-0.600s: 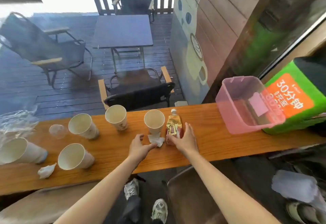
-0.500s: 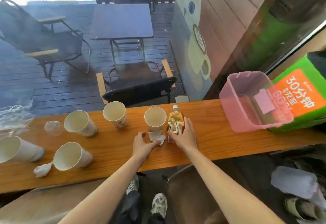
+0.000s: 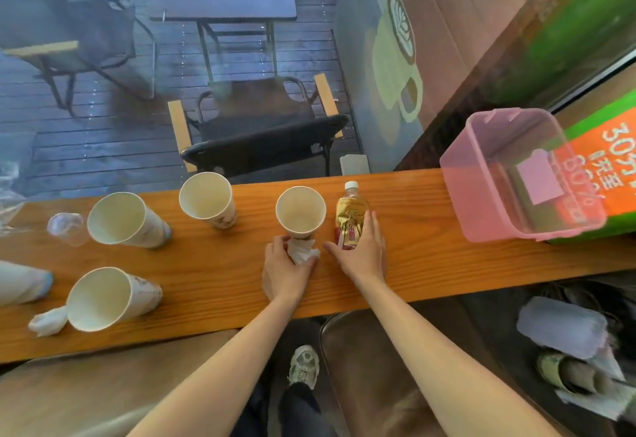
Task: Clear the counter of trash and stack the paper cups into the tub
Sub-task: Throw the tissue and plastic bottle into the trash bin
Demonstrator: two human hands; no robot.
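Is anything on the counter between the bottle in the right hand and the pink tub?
Nothing visible. The right hand grips the bottle, and the stretch of counter from there to the pink tub is bare wood. The nearest paper cup stands on the bottle's other side, away from the tub.

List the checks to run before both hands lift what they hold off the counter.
1. Left hand holds the crumpled napkin: ok.
2. Right hand wraps the bottle: ok.
3. Bottle cap on: ok.
4. Upright cup apart from napkin: not ok, they touch.
5. Pink tub free for cups: ok, nothing stacked inside.
6. Bin for trash in view: cannot tell.
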